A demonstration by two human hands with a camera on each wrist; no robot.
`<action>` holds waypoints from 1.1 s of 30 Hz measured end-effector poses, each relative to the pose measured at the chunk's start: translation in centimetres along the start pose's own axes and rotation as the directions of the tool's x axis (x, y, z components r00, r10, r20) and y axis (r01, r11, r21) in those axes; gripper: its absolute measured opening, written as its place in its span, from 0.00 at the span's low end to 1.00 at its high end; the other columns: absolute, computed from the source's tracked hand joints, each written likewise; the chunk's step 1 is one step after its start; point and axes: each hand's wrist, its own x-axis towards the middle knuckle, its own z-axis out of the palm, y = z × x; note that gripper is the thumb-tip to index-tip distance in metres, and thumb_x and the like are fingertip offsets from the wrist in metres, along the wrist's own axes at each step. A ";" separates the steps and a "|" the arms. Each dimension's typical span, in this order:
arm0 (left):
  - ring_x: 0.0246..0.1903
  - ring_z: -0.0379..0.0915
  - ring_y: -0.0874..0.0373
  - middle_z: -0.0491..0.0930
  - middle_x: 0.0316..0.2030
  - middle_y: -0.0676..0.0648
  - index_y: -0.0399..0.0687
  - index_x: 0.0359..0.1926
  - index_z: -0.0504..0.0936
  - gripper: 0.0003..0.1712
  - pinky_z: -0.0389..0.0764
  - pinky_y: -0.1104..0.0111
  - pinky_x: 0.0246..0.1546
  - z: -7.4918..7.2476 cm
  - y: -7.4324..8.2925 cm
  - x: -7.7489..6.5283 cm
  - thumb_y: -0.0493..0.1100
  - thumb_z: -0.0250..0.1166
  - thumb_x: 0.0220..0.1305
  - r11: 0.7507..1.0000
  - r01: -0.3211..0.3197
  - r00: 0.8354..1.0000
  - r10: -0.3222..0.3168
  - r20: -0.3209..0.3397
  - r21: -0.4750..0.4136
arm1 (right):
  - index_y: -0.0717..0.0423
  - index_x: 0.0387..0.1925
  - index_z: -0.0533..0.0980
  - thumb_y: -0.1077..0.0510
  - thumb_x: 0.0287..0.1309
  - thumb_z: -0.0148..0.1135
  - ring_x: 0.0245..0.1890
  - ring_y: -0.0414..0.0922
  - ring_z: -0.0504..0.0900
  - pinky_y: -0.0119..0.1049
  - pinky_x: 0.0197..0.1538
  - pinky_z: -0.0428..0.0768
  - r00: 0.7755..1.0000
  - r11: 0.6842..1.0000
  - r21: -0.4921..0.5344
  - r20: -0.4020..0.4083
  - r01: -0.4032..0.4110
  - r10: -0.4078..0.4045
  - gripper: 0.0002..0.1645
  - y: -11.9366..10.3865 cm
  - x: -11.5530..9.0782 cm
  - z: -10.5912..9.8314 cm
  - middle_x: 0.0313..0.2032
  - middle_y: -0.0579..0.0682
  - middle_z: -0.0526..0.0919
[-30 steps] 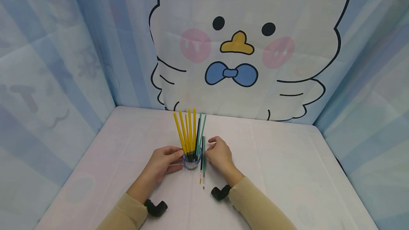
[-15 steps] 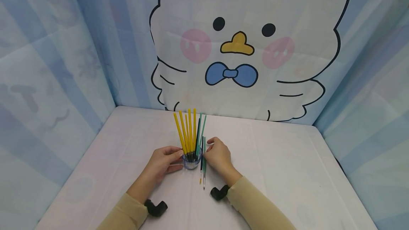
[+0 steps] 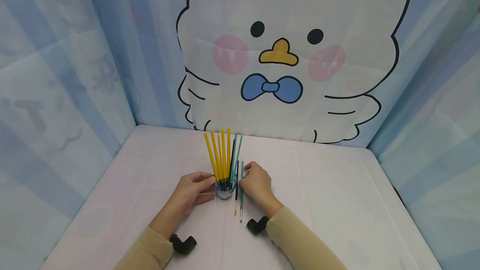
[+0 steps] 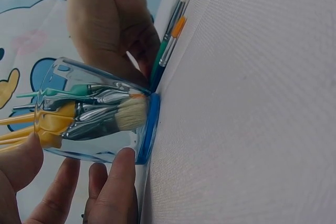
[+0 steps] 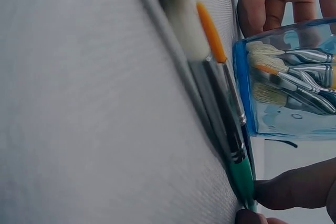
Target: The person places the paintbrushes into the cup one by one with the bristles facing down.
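A clear cup with a blue base stands on the table, holding several paintbrushes bristles down. Most have yellow handles; others are green or dark. My left hand rests its fingertips and thumb against the cup's left side, fingers fairly straight. To the right of the cup lie two paintbrushes, bristles toward me. One is a dark-blue brush with orange bristles. The other, a green paintbrush with pale bristles, is pinched by my right hand between thumb and a finger, low at the tabletop.
A white cloth covers the table. Behind it hangs a curtain printed with a cartoon bird, and blue-and-white curtains flank both sides. Black wrist mounts stick out from the sleeves.
The green paintbrush has shifted slightly right with my right hand, widening its gap from the dark-blue brush. My left hand and the cup stay in place.
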 end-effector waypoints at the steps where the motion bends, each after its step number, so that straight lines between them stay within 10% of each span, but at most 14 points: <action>1: 0.45 0.85 0.51 0.84 0.50 0.39 0.36 0.57 0.85 0.16 0.94 0.56 0.48 0.0 0.0 0.0 0.41 0.71 0.74 1.000 0.000 1.000 0.000 0.001 0.001 | 0.56 0.50 0.80 0.64 0.49 0.71 0.30 0.46 0.77 0.37 0.38 0.75 1.000 1.000 -0.006 -0.003 0.004 -0.004 0.23 0.0 0.0 0.0 0.29 0.47 0.82; 33: 0.45 0.86 0.51 0.86 0.51 0.39 0.37 0.57 0.86 0.16 0.94 0.56 0.49 0.1 0.0 0.0 0.41 0.70 0.74 1.000 -0.004 1.000 0.004 -0.001 0.004 | 0.53 0.52 0.85 0.62 0.53 0.71 0.32 0.45 0.80 0.36 0.37 0.74 0.995 0.991 0.099 0.054 -0.084 0.079 0.21 0.5 0.3 -0.6 0.33 0.47 0.87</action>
